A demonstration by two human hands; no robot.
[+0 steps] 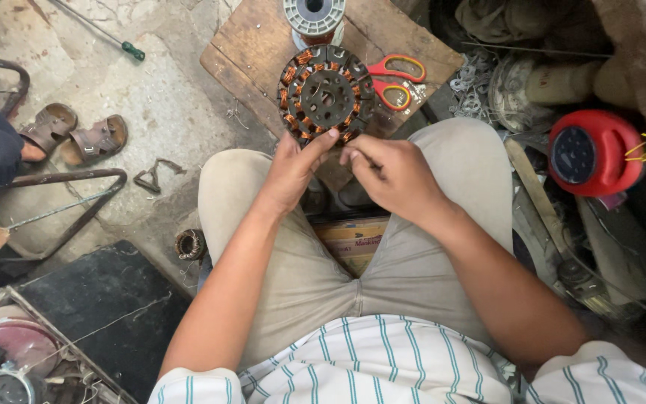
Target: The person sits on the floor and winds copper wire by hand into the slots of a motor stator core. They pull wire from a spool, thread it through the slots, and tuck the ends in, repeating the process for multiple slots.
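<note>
Two bare hands at one round dark stator wound with copper wire [325, 93].
Left hand [293, 168] grips its lower rim; right hand [390, 170] pinched closed beside it, contents indiscernible; one red-handled pair of scissors [394, 78] on wooden counter [252, 49].

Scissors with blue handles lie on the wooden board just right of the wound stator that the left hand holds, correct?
Not quite: the head view shows the scissors have red-and-yellow handles, not blue. The rest holds: they lie on the wooden board just right of the wound stator, which the left hand holds at its lower edge.
</note>
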